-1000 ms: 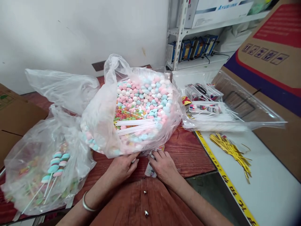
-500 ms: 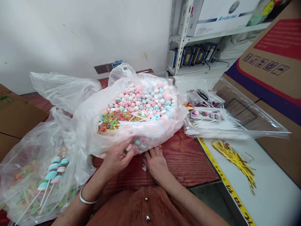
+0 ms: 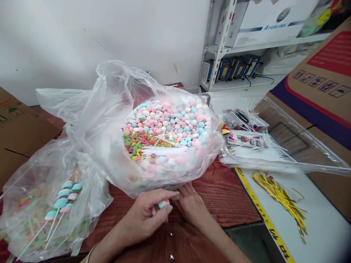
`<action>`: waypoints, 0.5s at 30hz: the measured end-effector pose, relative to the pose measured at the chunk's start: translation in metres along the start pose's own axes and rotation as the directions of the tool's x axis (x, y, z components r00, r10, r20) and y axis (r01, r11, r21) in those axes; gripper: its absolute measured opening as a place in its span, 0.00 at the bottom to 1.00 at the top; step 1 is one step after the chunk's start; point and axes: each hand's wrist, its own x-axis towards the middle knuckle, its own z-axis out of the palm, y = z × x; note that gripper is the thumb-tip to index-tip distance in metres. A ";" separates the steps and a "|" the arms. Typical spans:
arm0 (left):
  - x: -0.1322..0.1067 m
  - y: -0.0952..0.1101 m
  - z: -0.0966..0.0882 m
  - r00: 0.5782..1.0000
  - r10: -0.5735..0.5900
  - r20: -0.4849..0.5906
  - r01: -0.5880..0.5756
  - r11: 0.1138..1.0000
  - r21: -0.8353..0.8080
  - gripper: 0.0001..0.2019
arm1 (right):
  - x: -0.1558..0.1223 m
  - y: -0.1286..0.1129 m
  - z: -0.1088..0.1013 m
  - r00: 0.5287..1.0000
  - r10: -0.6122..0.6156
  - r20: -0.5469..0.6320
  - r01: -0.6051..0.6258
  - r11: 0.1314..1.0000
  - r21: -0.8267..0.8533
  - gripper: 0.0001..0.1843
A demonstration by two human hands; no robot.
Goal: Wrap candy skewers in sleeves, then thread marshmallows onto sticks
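Note:
My left hand is closed around a few small candies, pastel and multicoloured, above the front of the wooden table; how many is hidden by the fingers. My right hand rests palm down on the tabletop beside it, its fingers stretched out towards the bag and partly hidden near my left fingertips. Just beyond both hands lies a large clear plastic bag, opened wide. Inside it are pink, white and blue button-shaped candies, colourful ring gummies and white sticks.
At left, a plastic bag carries finished candy skewers. Right of the table, a clear tray holds white sticks and packets. Gold twist ties lie on the white surface. Cardboard boxes stand at both sides, with a metal shelf behind.
My left hand has drawn back from the bag's front edge towards me, keeping candies in its fingers. The bag's upper left part has billowed up. My right hand has shifted slightly.

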 end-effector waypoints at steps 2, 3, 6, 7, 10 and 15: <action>0.004 0.023 0.000 0.996 -0.079 0.030 0.084 0.937 -0.338 0.15 | -0.001 -0.009 -0.028 0.999 0.027 0.046 -0.033 0.992 0.123 0.13; 0.010 0.034 -0.001 0.994 -0.105 0.014 0.098 0.860 -0.501 0.15 | -0.003 -0.012 -0.046 0.995 0.043 0.093 -0.062 0.976 0.207 0.11; 0.039 0.062 -0.004 0.978 -0.156 -0.135 -0.013 0.605 -0.796 0.17 | -0.005 -0.019 -0.103 0.974 0.058 0.220 -0.157 0.871 0.466 0.16; 0.052 0.068 -0.004 0.967 -0.179 -0.183 -0.060 0.539 -0.840 0.18 | -0.004 -0.020 -0.119 0.977 0.077 0.198 -0.174 0.823 0.540 0.18; 0.086 0.074 0.001 0.910 -0.254 -0.327 -0.192 0.440 -0.877 0.18 | 0.005 -0.026 -0.139 0.987 0.126 0.101 -0.161 0.699 0.696 0.15; 0.112 0.066 0.013 0.763 -0.293 -0.577 -0.388 0.505 -0.771 0.18 | 0.020 -0.035 -0.086 0.979 0.130 0.155 -0.202 0.605 0.770 0.19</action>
